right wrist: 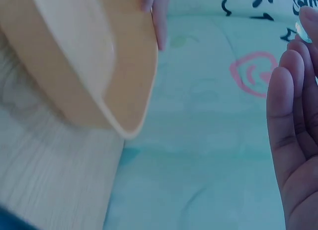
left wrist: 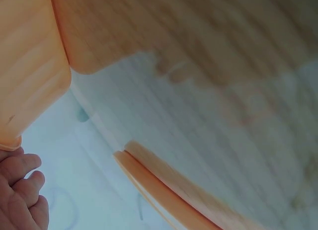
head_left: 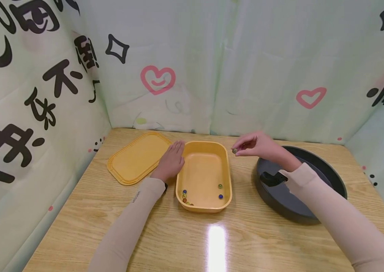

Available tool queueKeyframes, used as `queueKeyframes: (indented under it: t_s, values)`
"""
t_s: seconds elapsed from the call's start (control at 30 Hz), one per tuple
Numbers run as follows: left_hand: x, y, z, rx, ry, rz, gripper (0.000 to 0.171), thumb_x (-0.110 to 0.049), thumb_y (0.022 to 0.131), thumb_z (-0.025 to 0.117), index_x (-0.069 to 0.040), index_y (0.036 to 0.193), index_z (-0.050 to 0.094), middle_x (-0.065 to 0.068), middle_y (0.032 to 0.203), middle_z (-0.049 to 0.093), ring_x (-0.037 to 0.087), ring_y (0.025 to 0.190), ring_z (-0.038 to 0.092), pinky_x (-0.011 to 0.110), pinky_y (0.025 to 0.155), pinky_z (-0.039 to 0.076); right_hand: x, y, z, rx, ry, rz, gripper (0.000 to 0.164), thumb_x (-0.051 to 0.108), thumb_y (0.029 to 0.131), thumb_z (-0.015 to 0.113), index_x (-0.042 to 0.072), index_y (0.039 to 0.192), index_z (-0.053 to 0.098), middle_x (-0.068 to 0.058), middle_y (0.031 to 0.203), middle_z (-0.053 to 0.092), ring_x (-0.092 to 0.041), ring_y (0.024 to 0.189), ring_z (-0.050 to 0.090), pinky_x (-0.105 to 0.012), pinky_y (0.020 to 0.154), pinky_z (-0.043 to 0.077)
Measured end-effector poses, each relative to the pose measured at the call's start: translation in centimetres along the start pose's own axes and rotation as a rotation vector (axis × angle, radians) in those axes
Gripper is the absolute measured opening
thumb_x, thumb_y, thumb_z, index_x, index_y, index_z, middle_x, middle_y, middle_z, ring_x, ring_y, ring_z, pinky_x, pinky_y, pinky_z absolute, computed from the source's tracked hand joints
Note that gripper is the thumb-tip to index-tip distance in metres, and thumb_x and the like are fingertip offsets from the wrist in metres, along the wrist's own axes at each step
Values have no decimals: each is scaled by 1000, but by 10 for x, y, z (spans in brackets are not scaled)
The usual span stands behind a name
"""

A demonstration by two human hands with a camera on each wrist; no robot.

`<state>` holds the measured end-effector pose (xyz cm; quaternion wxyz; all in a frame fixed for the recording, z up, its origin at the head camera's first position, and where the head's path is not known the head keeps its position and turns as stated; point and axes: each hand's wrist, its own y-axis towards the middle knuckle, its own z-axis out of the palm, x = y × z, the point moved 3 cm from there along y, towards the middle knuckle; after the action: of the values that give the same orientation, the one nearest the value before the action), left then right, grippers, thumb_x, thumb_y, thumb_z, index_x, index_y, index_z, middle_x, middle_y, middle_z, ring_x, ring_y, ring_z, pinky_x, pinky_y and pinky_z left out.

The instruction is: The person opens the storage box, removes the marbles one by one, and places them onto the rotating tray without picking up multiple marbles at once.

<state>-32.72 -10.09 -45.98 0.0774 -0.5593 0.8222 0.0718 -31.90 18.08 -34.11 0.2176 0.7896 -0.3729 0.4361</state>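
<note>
My right hand (head_left: pixel 258 145) pinches a small glass marble (head_left: pixel 234 150) between thumb and fingertips, just beyond the right rim of a yellow plastic container (head_left: pixel 203 166). In the right wrist view, the marble (right wrist: pixel 302 32) glints between the fingers. My left hand (head_left: pixel 170 162) rests with fingers extended along the container's left rim. Inside the container, a blue marble (head_left: pixel 220 197) and a green marble (head_left: pixel 220 186) lie toward the front right. Several more marbles, one of them a dark blue marble (head_left: pixel 184 191), gather in its front left corner.
A dark round pan (head_left: pixel 300 189) stands on the right, its black handle (head_left: pixel 271 179) under my right forearm. The flat yellow lid (head_left: pixel 139 156) lies left of the container on the wooden table (head_left: pixel 171 241). Printed curtains (head_left: pixel 259 68) surround the table's back and sides.
</note>
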Motion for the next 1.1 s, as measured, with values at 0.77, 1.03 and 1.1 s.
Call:
queueKeyframes:
  t_s: [0.77,1.03,1.1]
  values:
    - [2,1,3,12,-12,-5,56,-21,101,30,0,150,13,15,157,18,27,147,12,39,121,11,-93,-73,-88,-283,25,219,17,17,89,64,19,103,73,22,86,68,1,78,65,-16,68,54]
    - [0,0,0,14,-39,2,56,-20,100,31,0,150,14,16,157,18,27,147,12,40,121,11,-128,-92,-92,-284,-86,285,34,23,88,66,1,113,67,28,87,65,5,80,62,-13,71,52]
    - [0,0,0,16,-41,1,56,-21,101,31,0,150,14,16,157,17,27,147,12,40,121,11,-134,-95,-90,-276,-109,300,33,24,87,66,2,112,67,27,87,66,3,81,63,-15,71,52]
